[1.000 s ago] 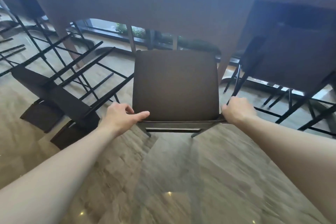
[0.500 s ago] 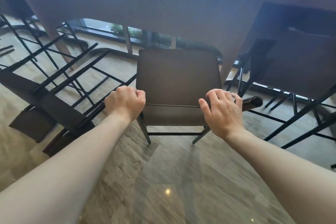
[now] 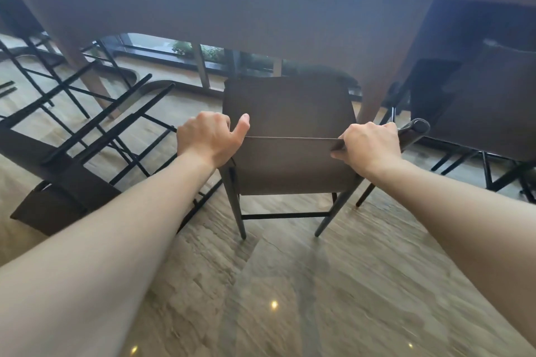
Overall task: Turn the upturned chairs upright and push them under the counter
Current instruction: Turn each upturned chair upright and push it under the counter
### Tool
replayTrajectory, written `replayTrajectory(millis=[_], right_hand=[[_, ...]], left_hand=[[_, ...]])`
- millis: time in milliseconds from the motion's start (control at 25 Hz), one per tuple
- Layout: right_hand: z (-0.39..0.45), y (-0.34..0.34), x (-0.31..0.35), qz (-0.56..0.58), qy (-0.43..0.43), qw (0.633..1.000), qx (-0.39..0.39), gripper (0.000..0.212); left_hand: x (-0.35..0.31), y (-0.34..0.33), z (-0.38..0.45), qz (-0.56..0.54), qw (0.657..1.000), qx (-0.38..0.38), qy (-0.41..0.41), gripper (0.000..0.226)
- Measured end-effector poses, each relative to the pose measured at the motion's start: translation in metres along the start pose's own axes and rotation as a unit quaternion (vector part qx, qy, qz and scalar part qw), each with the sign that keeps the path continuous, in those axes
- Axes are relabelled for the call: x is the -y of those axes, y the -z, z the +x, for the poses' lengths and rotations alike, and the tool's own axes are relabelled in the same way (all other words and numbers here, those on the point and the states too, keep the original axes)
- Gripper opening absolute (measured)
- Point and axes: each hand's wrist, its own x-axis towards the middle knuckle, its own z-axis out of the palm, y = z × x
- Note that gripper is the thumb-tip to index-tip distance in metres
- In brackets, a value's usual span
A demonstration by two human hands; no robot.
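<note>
Far left: an upturned chair (image 3: 72, 153) lies tipped on the floor (image 3: 290, 298) — thin black metal legs and crossbars pointing up and to the right, dark brown seat and backrest panel down against the tiles. Behind it, more black-legged stools (image 3: 37, 66) stand near the counter's slanted brown leg.

Left hand (image 3: 207, 139) grips the left end of the upright chair's backrest top edge, fingers curled over the far side, thumb sticking up and free.

Centre: the upright chair (image 3: 290, 165) stands on its legs, 3 tapered dark ones visible, with 1 thin black crossbar between the front pair. Seat is a flat, rounded-corner square in matte dark brown; the backrest is a thin curved panel of the same material, edge-on to the camera. The seat's front edge sits at the counter's lip, partly beneath it.

Right hand (image 3: 368, 145) is closed round the right end of the backrest top edge, fingers wrapped over, thumb underneath. Just beyond it a rounded dark armrest end (image 3: 417, 126) pokes out.

Across the top runs the counter (image 3: 261, 9) — broad smooth brown apron, glossy pale top reflecting light.

Right: another upright chair (image 3: 487, 101), dark brown, tucked under the counter, black metal legs below.

Floor is polished stone-look tile, beige-grey streaks, with small ceiling-light reflections.
</note>
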Motion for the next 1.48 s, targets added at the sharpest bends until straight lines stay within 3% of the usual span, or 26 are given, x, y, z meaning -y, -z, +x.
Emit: replayTrajectory(millis=[480, 1280, 1480], right_hand=[[0.071, -0.003, 0.004, 0.004, -0.026, 0.999, -0.035, 0.023], [0.124, -0.002, 0.0, 0.031, -0.011, 0.999, 0.007, 0.02], [0.129, 0.002, 0.0, 0.019, -0.011, 0.999, 0.048, 0.021]], left_hand=[[0.003, -0.017, 0.081, 0.003, 1.0, 0.028, 0.011, 0.062], [0.004, -0.024, 0.129, -0.003, 0.994, 0.101, 0.031, 0.054], [0.005, -0.02, 0.132, -0.003, 0.991, 0.129, 0.036, 0.055]])
